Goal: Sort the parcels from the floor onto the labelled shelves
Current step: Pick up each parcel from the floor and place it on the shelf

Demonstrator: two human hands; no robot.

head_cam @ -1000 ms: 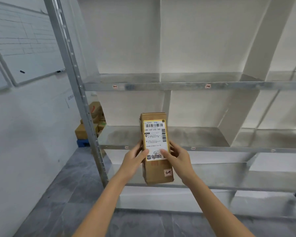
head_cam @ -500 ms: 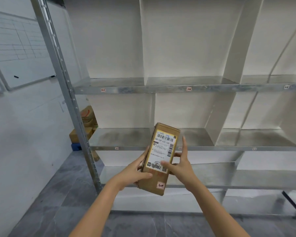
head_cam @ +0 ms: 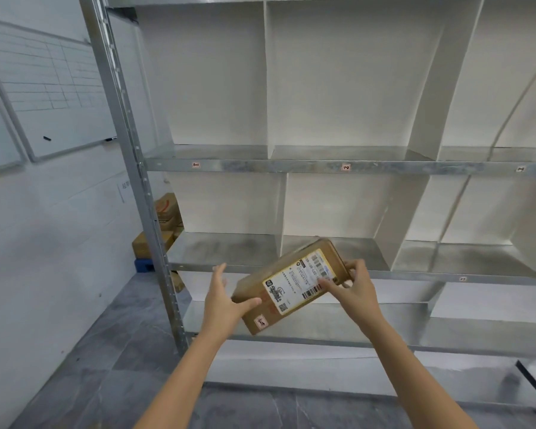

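Note:
A brown cardboard parcel [head_cam: 279,287] with a white and yellow shipping label is held in the air, tilted far to the right, in front of the middle shelf [head_cam: 229,267]. My left hand [head_cam: 226,300] holds its lower left end, thumb on the front face. My right hand [head_cam: 351,287] grips its upper right end, fingers curled round the edge. Small number labels [head_cam: 196,165] are stuck on the front edge of the metal shelves [head_cam: 291,165]. The compartments in view hold nothing.
The rack's grey upright post [head_cam: 130,168] stands at the left. Behind it several cardboard boxes [head_cam: 164,218] are stacked on a blue base by the wall. Whiteboards [head_cam: 50,88] hang on the left wall. Grey tiled floor [head_cam: 75,366] lies below.
The parcel has turned from upright to lying tilted to the right. My right hand has shifted to its upper end. The view has risen and moved closer to the rack.

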